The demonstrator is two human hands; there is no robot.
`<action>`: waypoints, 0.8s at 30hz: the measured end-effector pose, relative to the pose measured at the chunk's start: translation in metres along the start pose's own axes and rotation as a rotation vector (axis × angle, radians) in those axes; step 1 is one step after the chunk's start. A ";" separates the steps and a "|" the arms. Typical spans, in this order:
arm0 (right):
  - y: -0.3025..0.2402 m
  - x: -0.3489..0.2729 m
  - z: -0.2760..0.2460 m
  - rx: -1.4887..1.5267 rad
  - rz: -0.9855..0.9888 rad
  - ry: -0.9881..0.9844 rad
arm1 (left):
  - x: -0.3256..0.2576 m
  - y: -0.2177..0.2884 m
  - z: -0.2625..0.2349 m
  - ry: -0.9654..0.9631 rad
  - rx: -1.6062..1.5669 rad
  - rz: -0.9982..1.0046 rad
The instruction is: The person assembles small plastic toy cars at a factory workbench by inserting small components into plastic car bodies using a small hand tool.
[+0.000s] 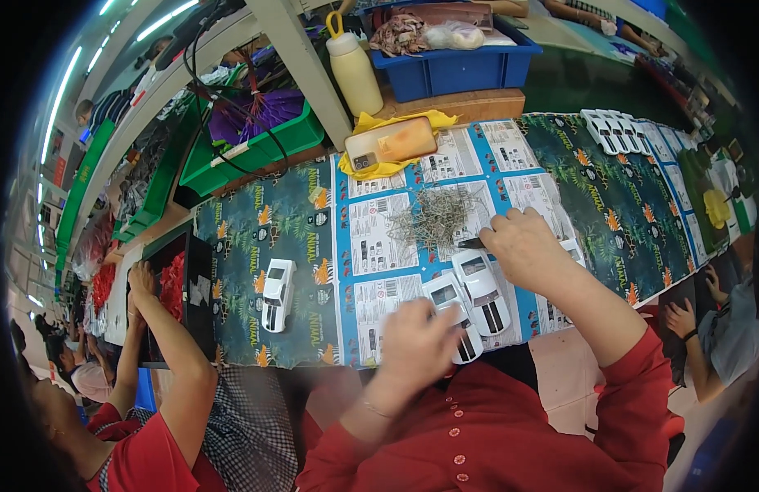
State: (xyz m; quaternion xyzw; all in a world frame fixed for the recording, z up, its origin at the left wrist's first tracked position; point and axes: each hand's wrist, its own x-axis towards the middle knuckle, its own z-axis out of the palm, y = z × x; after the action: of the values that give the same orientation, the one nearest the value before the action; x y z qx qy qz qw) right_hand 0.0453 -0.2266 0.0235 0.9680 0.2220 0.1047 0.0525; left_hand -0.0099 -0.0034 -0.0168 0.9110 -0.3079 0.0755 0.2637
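Observation:
My right hand [527, 250] is closed, and a short dark pointed thing [472, 243] sticks out from its fingertips; its kind does not show. Those fingers are at the near right edge of a loose heap of thin metal pins [438, 215]. Just below lies a white toy car body [484, 297] with black stripes. Against its left side is a second white toy car body [445, 293], partly covered by my left hand [416, 348]. Motion blurs the left hand, so its grip cannot be made out. A further white toy car body [278, 295] lies apart on the left.
A phone [392, 149] lies on a yellow cloth beyond the pins, near a cream bottle [355, 74] and a blue bin [457, 70]. Several white car bodies [615, 133] stand at the far right. At left, a co-worker's arms [170, 328] reach into a black box [200, 287].

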 end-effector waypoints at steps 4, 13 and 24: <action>0.003 0.014 0.004 -0.085 -0.097 -0.003 | 0.003 0.025 0.023 0.087 0.010 0.147; 0.018 0.007 -0.012 0.039 -0.098 -0.039 | 0.009 0.000 0.018 0.146 -0.008 0.075; 0.019 -0.019 -0.031 0.193 -0.079 0.232 | -0.014 -0.065 -0.025 0.129 -0.293 -0.330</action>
State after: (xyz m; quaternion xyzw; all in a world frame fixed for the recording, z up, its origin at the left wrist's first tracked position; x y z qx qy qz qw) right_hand 0.0297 -0.2504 0.0536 0.9404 0.2737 0.1919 -0.0627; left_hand 0.0188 0.0610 -0.0283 0.8942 -0.1448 0.0439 0.4213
